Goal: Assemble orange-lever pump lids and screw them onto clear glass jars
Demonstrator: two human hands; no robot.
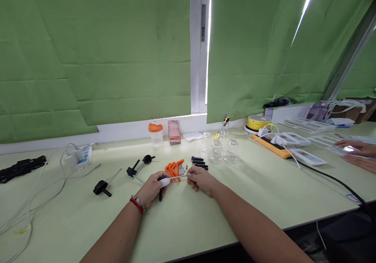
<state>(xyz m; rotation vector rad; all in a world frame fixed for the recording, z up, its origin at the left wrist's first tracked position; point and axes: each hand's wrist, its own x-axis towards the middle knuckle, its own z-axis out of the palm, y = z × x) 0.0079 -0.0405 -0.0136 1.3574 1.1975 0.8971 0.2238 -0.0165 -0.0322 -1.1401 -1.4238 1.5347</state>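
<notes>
My left hand (pixel 154 188), with a white wrap on its thumb, is closed round a black part with a thin metal rod (pixel 178 176). The rod points right, and the fingertips of my right hand (pixel 199 180) pinch at its far end; anything small there is hidden. Orange hooked pieces (pixel 174 168) and small metal pins lie just behind the hands. Several black ribbed pieces (pixel 199 163) are beyond my right hand. To the left lie black-handled parts with metal rods (pixel 100 187), (pixel 131 171) and a round black part (pixel 147 159).
An orange-lidded cup (pixel 155 134), a small box (pixel 174 132) and upturned glasses (pixel 216 153) stand at the back. Cables and a power strip (pixel 84 157) lie left. Right are an orange power strip (pixel 272 146), white cards (pixel 308 156) and another person's hands (pixel 360 153).
</notes>
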